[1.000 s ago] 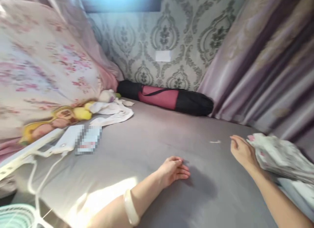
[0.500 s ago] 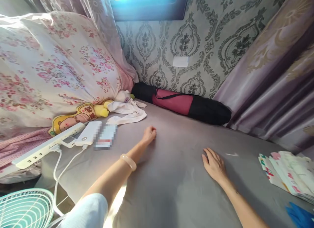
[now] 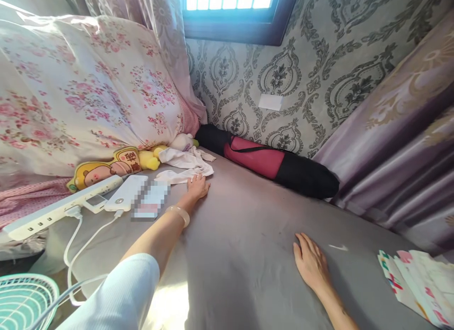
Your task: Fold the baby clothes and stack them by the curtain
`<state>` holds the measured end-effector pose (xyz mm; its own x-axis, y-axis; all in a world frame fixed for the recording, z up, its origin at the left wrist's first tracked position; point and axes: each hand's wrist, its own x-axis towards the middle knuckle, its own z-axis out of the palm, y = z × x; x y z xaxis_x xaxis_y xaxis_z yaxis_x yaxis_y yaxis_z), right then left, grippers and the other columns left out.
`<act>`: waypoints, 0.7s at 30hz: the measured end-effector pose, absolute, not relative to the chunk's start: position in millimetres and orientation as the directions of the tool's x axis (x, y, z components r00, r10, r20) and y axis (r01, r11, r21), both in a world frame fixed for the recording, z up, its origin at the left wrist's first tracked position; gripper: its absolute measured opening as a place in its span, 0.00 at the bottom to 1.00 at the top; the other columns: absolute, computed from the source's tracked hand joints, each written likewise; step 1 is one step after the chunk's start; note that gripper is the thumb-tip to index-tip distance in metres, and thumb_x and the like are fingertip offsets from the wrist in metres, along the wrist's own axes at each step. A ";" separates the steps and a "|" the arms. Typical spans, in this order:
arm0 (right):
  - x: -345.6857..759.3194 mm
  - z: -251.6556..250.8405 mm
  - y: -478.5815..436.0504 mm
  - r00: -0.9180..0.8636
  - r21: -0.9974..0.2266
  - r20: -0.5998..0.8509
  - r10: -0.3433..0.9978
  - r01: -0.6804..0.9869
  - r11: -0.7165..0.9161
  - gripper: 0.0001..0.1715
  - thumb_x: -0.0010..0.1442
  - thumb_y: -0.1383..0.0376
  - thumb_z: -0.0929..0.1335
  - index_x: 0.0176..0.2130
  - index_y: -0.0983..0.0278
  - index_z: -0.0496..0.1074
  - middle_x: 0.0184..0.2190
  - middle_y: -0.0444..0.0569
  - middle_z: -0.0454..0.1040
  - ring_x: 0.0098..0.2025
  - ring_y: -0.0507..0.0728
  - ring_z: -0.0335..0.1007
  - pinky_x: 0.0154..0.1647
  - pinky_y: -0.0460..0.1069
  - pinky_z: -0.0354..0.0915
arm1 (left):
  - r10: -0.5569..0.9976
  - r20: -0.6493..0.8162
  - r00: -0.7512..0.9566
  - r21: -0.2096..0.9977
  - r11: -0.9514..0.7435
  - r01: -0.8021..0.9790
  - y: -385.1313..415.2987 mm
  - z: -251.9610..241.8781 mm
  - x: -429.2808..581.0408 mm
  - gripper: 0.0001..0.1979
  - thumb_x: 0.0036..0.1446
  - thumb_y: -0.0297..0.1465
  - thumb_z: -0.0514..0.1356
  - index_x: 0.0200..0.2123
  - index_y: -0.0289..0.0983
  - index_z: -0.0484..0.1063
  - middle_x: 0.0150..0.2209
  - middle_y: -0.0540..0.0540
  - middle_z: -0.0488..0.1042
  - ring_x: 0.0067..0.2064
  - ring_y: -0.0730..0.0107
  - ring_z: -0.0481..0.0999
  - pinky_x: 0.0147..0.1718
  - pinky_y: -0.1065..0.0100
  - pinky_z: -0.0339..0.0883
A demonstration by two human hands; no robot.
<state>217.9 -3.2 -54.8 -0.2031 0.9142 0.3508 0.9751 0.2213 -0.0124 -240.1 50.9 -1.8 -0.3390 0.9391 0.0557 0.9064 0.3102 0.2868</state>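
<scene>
My left hand (image 3: 198, 186), with a pale bangle (image 3: 180, 216) on the wrist, reaches over the grey sheet (image 3: 241, 226). Its fingers are stretched out at the near edge of a crumpled pale pink cloth (image 3: 189, 163); whether they press on it I cannot tell. My right hand (image 3: 311, 260) lies flat on the sheet with its fingers extended and nothing in it. Beyond that hand is a small pale mark or scrap (image 3: 338, 247). Left of my left hand lies a blurred-out phone-like object (image 3: 152, 200).
A white power strip (image 3: 64, 209), a cabled white power bank (image 3: 126, 193) and plush toys (image 3: 102, 169) line the left side. A black and maroon bag (image 3: 253, 156) lies along the wall. Folded patterned cloth (image 3: 418, 282) sits right, a turquoise basket (image 3: 26, 297) lower left.
My left hand has moved left and forward to the pale cloth, and its curled fingers have stretched out. My right hand stays flat on the sheet. The view has tilted up slightly.
</scene>
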 end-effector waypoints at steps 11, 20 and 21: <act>216.4 -52.3 -4.8 -0.219 -0.005 0.346 0.912 0.972 0.236 0.32 0.67 0.57 0.51 0.57 0.69 0.68 0.59 0.60 0.68 0.60 0.66 0.64 0.59 0.61 0.60 | 0.979 0.101 -0.179 0.379 0.128 0.916 40.1 16.8 -173.9 0.12 0.59 0.23 0.50 0.44 0.34 0.69 0.49 0.34 0.71 0.51 0.56 0.68 0.54 0.58 0.60; 212.2 -49.5 -7.9 -0.188 -0.017 0.328 0.926 0.979 0.205 0.28 0.67 0.59 0.53 0.58 0.65 0.68 0.60 0.57 0.67 0.62 0.64 0.62 0.62 0.59 0.57 | 0.991 0.108 0.083 0.559 -0.130 0.819 1.0 22.0 -88.1 0.11 0.52 0.19 0.52 0.36 0.36 0.70 0.39 0.40 0.72 0.47 0.58 0.71 0.51 0.62 0.63; 211.7 -48.6 -8.6 -0.185 -0.022 0.324 0.928 0.979 0.202 0.28 0.68 0.59 0.53 0.58 0.65 0.67 0.60 0.57 0.67 0.62 0.63 0.62 0.62 0.59 0.57 | 0.986 0.115 0.120 0.582 -0.165 0.796 -5.4 23.0 -76.0 0.11 0.52 0.19 0.52 0.35 0.35 0.70 0.38 0.40 0.72 0.47 0.58 0.71 0.51 0.63 0.64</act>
<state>211.7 -8.6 -48.6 -0.1846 0.9279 0.3241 0.9791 0.2024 -0.0219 -76.0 -5.4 23.0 0.1203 0.9860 0.1153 0.7960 -0.1652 0.5824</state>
